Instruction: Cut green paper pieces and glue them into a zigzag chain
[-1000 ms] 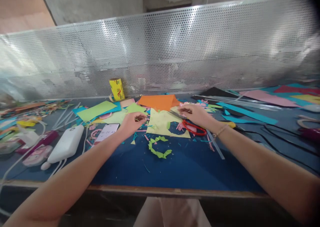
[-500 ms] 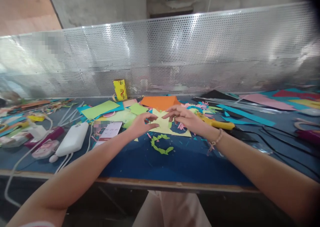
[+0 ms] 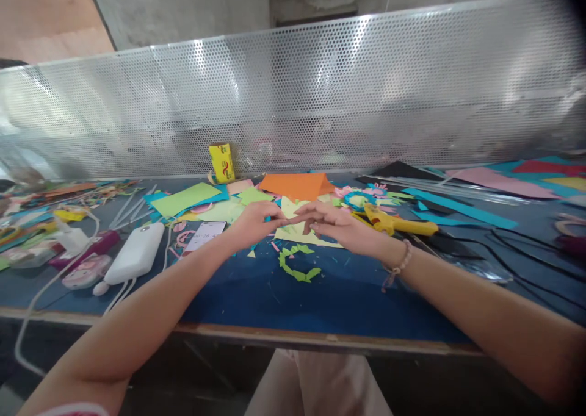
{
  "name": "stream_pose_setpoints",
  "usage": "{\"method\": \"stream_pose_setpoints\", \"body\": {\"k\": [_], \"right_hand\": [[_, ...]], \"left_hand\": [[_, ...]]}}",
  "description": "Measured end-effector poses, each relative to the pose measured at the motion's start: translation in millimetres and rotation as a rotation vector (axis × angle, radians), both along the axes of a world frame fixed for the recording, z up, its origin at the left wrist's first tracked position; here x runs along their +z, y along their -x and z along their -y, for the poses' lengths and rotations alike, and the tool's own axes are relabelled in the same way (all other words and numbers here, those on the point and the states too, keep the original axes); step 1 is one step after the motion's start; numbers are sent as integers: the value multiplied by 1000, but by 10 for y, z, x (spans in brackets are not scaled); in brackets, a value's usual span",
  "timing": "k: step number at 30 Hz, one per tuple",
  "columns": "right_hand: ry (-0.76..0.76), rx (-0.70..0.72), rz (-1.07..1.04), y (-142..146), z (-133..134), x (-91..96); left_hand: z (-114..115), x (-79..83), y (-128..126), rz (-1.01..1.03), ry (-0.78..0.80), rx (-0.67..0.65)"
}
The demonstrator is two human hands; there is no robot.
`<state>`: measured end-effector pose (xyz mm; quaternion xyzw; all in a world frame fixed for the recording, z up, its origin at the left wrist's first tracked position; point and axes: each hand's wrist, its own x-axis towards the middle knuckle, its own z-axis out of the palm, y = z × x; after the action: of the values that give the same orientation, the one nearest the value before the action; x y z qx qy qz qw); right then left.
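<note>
Paper sheet (image 3: 302, 236), one, under touching left hand (image 3: 254, 224), right hand (image 3: 339, 225).

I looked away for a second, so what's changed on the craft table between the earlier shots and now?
The right hand let go of the red scissors, which are now out of sight, and moved left. The left hand moved right, so their fingertips meet above the pale yellow paper. Whether they pinch a scrap is unclear. The green paper curl, phone and power bank stayed put.

Matt paper scraps (image 3: 300, 272) litter a blue felt-like table (image 3: 329, 300) beneath shiny perforated metal (image 3: 320, 93).
</note>
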<state>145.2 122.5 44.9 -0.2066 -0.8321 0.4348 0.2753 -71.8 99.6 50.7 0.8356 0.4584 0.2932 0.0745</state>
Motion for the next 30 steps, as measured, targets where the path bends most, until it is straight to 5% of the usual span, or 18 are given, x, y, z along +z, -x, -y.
{"method": "stream_pose_setpoints", "body": {"k": [4, 9, 15, 23, 30], "right_hand": [[87, 16, -29, -12, -47, -6], [104, -162, -28, -72, -131, 42], [-72, -339, 25, -154, -283, 22], [-585, -660, 377, -438, -578, 16], [-682, -749, 620, -805, -827, 18]], "left_hand": [[-35, 147, 177, -327, -192, -236], [-151, 169, 361, -261, -304, 35], [-137, 252, 458, -97, -114, 342], [-165, 202, 473, -240, -11, 386], [-190, 128, 468, -248, -48, 431]]}}
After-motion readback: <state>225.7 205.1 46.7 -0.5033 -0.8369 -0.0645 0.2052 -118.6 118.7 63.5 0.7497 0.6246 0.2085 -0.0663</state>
